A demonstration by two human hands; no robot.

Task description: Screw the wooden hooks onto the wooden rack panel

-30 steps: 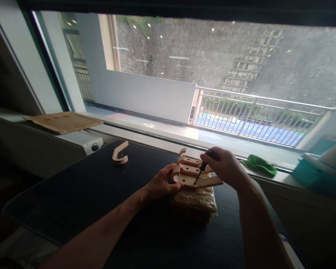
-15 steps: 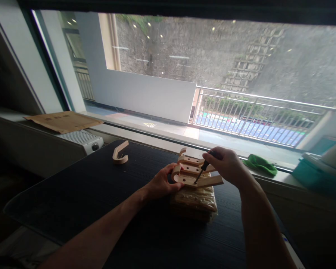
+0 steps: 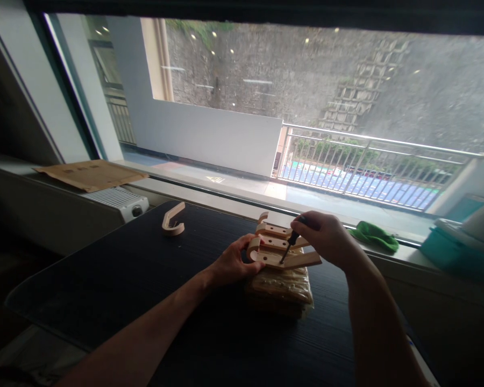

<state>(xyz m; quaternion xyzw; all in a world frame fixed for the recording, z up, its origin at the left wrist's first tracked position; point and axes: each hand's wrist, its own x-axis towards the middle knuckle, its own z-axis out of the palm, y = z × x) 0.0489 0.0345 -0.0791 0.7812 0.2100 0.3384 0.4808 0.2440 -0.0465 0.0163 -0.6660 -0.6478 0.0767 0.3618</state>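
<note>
My right hand (image 3: 320,234) grips a screwdriver (image 3: 290,240) by its dark handle, held at a slant. Its tip meets the nearest wooden hook (image 3: 272,262), at the lower right of that hook's flat part; a dark hole shows farther left. The curled left end of this hook is pinched in my left hand (image 3: 236,260). Behind it lie more pale wooden hooks (image 3: 275,230) with dark holes, side by side. Under the hooks sits a plastic-wrapped bundle (image 3: 282,285), whose contents I cannot make out.
Another wooden hook (image 3: 173,230) with small dark bits in its curl lies on the dark table (image 3: 116,274). A brown paper envelope (image 3: 91,174) rests on the left ledge above a white appliance (image 3: 123,201). Right on the sill are a green cloth (image 3: 373,238) and a teal container (image 3: 447,250).
Almost nothing differs. My right hand and the screwdriver's handle have turned very slightly; the tip stays at the same spot. My left hand keeps its hold.
</note>
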